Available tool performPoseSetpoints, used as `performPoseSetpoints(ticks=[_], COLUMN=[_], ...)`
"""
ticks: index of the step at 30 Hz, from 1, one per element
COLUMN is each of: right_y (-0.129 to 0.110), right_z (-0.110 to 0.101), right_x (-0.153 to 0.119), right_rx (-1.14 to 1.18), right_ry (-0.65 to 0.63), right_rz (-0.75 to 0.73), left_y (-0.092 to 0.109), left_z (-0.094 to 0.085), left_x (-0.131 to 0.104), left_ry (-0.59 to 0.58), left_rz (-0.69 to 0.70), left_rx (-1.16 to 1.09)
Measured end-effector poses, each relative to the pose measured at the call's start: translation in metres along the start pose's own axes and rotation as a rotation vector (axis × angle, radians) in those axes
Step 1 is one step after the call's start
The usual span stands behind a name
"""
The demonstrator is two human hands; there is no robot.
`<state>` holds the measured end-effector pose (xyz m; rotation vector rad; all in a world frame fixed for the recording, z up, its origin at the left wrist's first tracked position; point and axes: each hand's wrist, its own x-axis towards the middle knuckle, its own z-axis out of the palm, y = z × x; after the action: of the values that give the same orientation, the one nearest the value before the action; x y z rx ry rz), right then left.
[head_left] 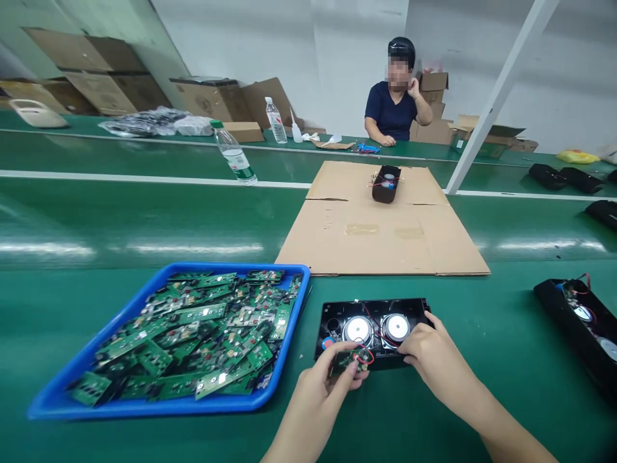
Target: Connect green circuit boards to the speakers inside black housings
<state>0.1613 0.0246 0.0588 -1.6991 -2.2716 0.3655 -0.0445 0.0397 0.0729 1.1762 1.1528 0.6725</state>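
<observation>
In front of me on the green bench lies a black speaker housing (332, 315), its open side up, with two round silver-backed speakers (396, 328) inside. My left hand (321, 389) pinches a small green circuit board (341, 361) over the housing's near left edge. A red wire (367, 355) loops off that board. At the housing's right end is my right hand (431, 347), one finger along the corner and the other fingertips bunched beside the right speaker. A thin red wire runs toward those fingertips; whatever they pinch is hidden.
A blue tray (260, 404) heaped with green circuit boards stands at left. Beyond the housing lies a cardboard sheet (385, 251) bearing another speaker housing (385, 186). More black housings (578, 328) line the right side. A co-worker (393, 109) sits across; a white post (501, 96) rises at right.
</observation>
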Motion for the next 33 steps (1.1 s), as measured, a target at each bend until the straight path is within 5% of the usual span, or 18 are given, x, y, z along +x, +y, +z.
performPoseSetpoints(ticks=[7, 10, 15, 24, 33], right_y=[-0.012, -0.013, -0.012, -0.013, -0.021], right_z=[-0.021, -0.014, 0.002, 0.016, 0.015], right_x=[0.025, 0.035, 0.040, 0.037, 0.034], right_rx=[0.382, 0.504, 0.699, 0.287, 0.027], right_ry=[0.017, 0.117, 0.101, 0.228, 0.322], right_rz=[0.130, 0.141, 0.283, -0.091, -0.237], left_y=[0.002, 0.002, 0.000, 0.000, 0.006], left_z=[0.009, 0.010, 0.012, 0.011, 0.012], left_x=[0.016, 0.020, 0.027, 0.028, 0.027], left_ry=[0.107, 0.149, 0.163, 0.182, 0.228], left_rz=[0.104, 0.123, 0.156, 0.200, 0.213], left_rx=[0.234, 0.289, 0.281, 0.230, 0.304])
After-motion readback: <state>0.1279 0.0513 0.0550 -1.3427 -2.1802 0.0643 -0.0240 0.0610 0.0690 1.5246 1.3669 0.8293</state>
